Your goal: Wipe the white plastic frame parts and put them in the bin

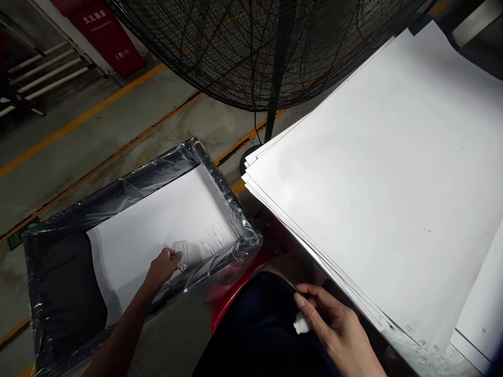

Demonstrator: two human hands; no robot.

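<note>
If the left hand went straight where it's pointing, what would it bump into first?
Probably the small white pieces just ahead of the left hand, on the white sheet; whether it already touches them is unclear.

Premises appear to be a factory or workshop production area. Grounds: the bare grey floor is stained and marked with yellow lines, some worn and edged in black. A red fire-extinguisher box with white Chinese and English lettering stands at upper left, beside a rack of pale bars. A large fan with a black wire guard is present. A plastic-lined crate holds small pieces in rows; large white sheets are stacked alongside.
</note>
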